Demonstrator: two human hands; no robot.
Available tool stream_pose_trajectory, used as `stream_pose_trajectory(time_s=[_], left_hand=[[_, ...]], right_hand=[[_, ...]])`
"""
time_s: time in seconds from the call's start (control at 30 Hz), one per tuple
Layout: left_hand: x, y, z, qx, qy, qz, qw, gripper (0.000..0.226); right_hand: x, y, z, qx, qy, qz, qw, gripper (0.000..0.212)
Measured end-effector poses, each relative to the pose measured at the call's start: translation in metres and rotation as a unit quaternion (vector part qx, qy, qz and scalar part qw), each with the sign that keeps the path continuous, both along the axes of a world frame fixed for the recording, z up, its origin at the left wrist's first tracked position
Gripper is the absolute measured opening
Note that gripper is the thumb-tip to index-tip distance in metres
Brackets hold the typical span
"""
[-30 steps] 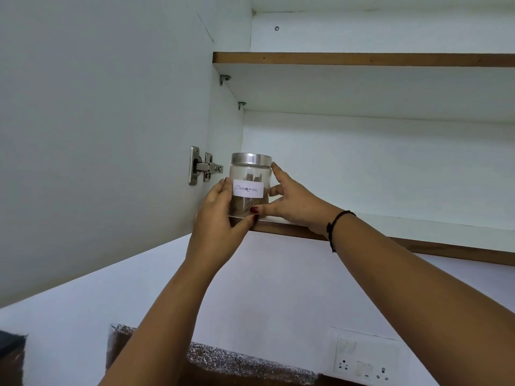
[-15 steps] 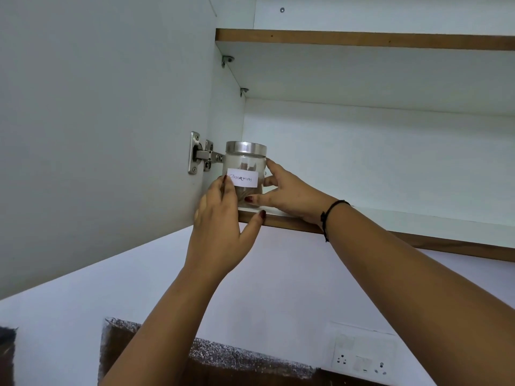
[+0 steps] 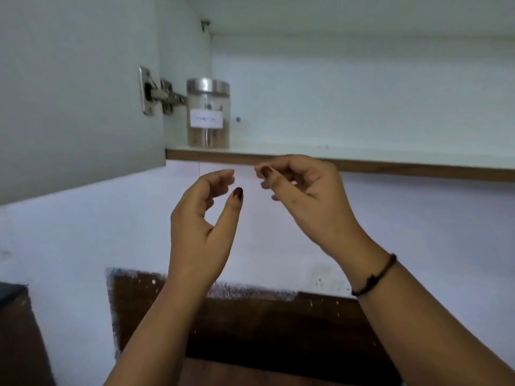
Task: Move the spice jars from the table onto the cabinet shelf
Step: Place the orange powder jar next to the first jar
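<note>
We record one spice jar [image 3: 208, 112] standing upright on the cabinet shelf [image 3: 362, 157], at its far left end and close to the front edge. The jar is clear, with a metal lid [image 3: 208, 85] and a white paper label [image 3: 206, 119] facing us. The writing on the label is too blurred to read. Brownish contents show in the lower part. The jar sits just beside the cabinet's left side wall, with the metal door hinge [image 3: 158, 91] immediately to its left. The cabinet door [image 3: 69, 93] stands open at the left of the view.

Both hands are below the shelf's front edge and apart from the jar. The left hand [image 3: 204, 218] is raised, fingers loosely curled and thumb pointing upward; it is released and grasps nothing. The right hand [image 3: 306, 196] is beside it, fingers likewise loosely curled, released and grasping nothing. Its uppermost fingers overlap the brown shelf edge in the view, and we cannot tell whether they touch it. The two hands are near each other but not touching. A thin dark cord bracelet [image 3: 374, 277] circles the right wrist.

Behind the hands is a pale wall [image 3: 83, 246]. Lower down is a dark brown panel [image 3: 250, 324] with a rough, speckled upper border.
</note>
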State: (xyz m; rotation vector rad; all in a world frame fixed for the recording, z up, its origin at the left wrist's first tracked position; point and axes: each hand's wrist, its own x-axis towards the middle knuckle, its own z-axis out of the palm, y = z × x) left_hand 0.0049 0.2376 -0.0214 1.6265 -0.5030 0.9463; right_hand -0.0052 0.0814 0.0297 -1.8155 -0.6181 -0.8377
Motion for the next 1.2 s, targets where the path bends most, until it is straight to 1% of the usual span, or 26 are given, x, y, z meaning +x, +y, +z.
stream_pose_trajectory(time_s=[0.1, 0.2, 0.3, 0.43, 0.6, 0.73, 0.83, 0.93, 1.0, 1.1, 1.2], left_hand=[[-0.023, -0.011, -0.046, -0.009, 0.054, -0.043, 0.998, 0.018], [-0.041, -0.02, -0.097, -0.037, 0.118, -0.081, 0.989, 0.021], [-0.061, -0.029, -0.14, -0.05, 0.151, -0.11, 0.981, 0.023], [-0.089, -0.041, -0.176, -0.045, 0.187, -0.146, 0.97, 0.022], [-0.119, -0.047, -0.206, -0.026, 0.214, -0.156, 0.964, 0.022], [-0.132, -0.043, -0.24, -0.004, 0.257, -0.149, 0.955, 0.024], [-0.137, -0.035, -0.269, 0.007, 0.303, -0.131, 0.944, 0.024], [-0.143, -0.024, -0.295, -0.011, 0.352, -0.118, 0.928, 0.025], [-0.145, -0.017, -0.312, -0.023, 0.375, -0.104, 0.921, 0.026], [-0.148, -0.006, -0.337, -0.021, 0.411, -0.087, 0.907, 0.025], [-0.15, -0.001, -0.362, -0.044, 0.462, -0.07, 0.883, 0.026]], right_hand=[[-0.035, -0.022, -0.059, 0.031, 0.053, 0.039, 0.997, 0.018], [-0.064, -0.036, -0.122, 0.04, 0.123, 0.052, 0.99, 0.019], [-0.087, -0.043, -0.172, 0.06, 0.153, 0.048, 0.985, 0.016], [-0.112, -0.043, -0.215, 0.064, 0.176, 0.042, 0.981, 0.018], [-0.133, -0.044, -0.251, 0.066, 0.203, 0.061, 0.975, 0.016], [-0.139, -0.038, -0.287, 0.052, 0.237, 0.057, 0.968, 0.016], [-0.142, -0.03, -0.318, 0.032, 0.284, 0.053, 0.957, 0.014], [-0.143, -0.021, -0.351, -0.008, 0.357, 0.043, 0.933, 0.018], [-0.143, -0.015, -0.374, -0.064, 0.395, 0.027, 0.916, 0.028], [-0.142, -0.008, -0.399, -0.144, 0.445, 0.01, 0.884, 0.05], [-0.139, 0.0, -0.417, -0.213, 0.452, -0.006, 0.866, 0.064]])
